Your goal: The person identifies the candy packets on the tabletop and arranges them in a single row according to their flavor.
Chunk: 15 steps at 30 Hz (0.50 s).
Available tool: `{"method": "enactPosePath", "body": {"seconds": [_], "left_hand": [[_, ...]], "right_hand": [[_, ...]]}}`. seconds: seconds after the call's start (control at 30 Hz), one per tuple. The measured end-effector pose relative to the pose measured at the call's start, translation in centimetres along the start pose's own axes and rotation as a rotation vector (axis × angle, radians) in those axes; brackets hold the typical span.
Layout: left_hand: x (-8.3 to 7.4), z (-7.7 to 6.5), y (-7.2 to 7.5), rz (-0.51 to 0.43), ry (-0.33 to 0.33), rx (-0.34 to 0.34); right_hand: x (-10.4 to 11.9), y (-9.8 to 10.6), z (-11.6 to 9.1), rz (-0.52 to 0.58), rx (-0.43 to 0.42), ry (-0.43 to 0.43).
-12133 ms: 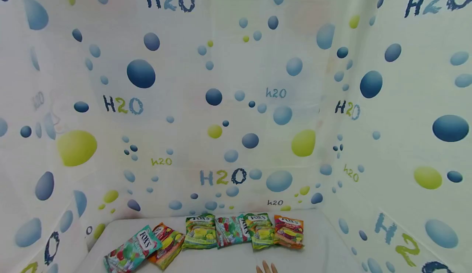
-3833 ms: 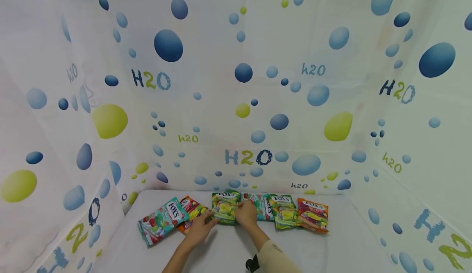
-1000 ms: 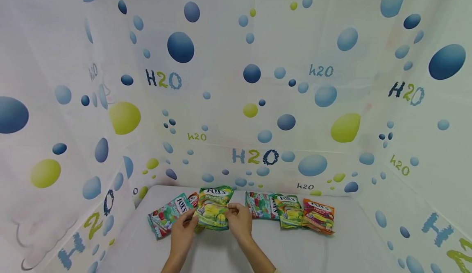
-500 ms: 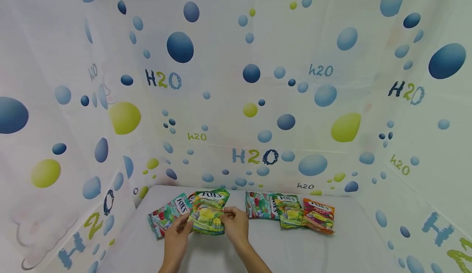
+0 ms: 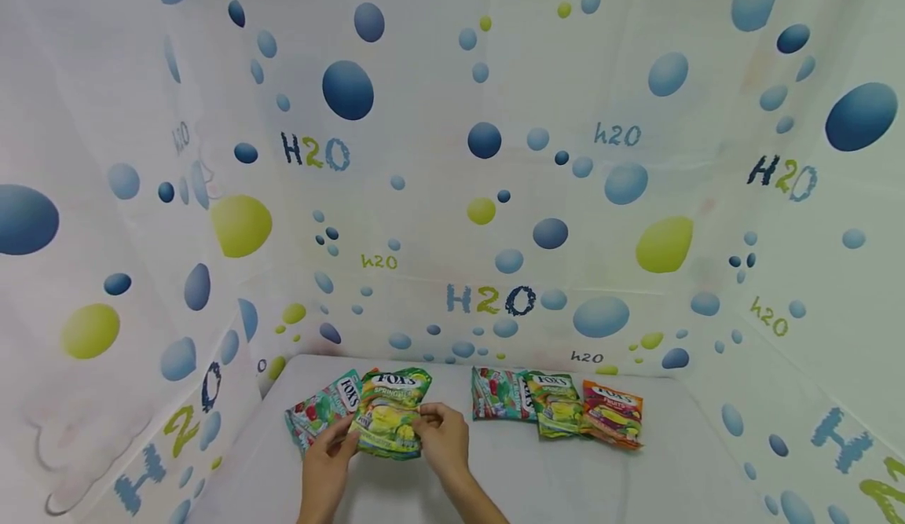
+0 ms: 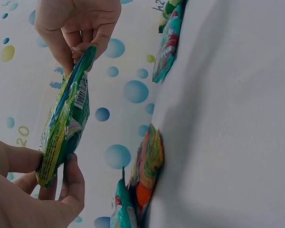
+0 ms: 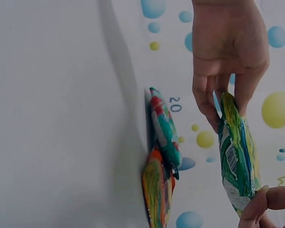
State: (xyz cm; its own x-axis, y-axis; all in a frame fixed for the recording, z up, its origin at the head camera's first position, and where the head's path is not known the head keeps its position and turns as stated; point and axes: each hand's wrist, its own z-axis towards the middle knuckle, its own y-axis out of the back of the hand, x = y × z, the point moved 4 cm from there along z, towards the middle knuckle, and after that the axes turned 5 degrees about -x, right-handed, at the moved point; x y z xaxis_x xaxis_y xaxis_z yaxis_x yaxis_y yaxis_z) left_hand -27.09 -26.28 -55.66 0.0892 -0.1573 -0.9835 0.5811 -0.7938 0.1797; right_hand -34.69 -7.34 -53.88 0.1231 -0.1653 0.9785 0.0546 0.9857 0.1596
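A green and yellow FOX'S candy bag (image 5: 391, 420) is held up off the table between both hands, its printed front showing in the head view. My left hand (image 5: 327, 465) pinches its lower left edge between thumb and fingers. On the opposite edge, the right hand (image 5: 445, 441) pinches the side. The left wrist view shows the bag (image 6: 69, 123) edge-on, with a barcode on its back and space between it and the table. Behind the bag, an orange candy bag (image 6: 147, 166) is mostly hidden in the head view, and a teal one (image 5: 321, 410) lies to the left.
Farther right on the white table (image 5: 551, 481) lie a teal bag (image 5: 498, 394), a green bag (image 5: 555, 406) and an orange bag (image 5: 613, 414), side by side and overlapping. A bubble-printed curtain (image 5: 424, 155) encloses the back and sides.
From its place in the row, the green bag was gripped by both hands and lifted. Over the last second both hands have carried it left and slightly nearer the person.
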Motion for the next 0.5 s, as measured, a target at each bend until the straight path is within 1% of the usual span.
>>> {"method": "enactPosePath", "body": {"seconds": [0.2,0.43,0.5], "left_hand": [[0.3,-0.1,0.6,0.016,0.005,0.007],[1.0,-0.2,1.6,0.074,-0.01,-0.019],[1.2,-0.3,1.9,0.087,-0.013,-0.026]], "right_hand": [[0.0,-0.4,-0.3,-0.008,0.017,-0.002],[-0.3,-1.1,-0.9,0.028,0.053,0.005],[-0.4,-1.4,-1.1,0.032,0.063,-0.005]]}}
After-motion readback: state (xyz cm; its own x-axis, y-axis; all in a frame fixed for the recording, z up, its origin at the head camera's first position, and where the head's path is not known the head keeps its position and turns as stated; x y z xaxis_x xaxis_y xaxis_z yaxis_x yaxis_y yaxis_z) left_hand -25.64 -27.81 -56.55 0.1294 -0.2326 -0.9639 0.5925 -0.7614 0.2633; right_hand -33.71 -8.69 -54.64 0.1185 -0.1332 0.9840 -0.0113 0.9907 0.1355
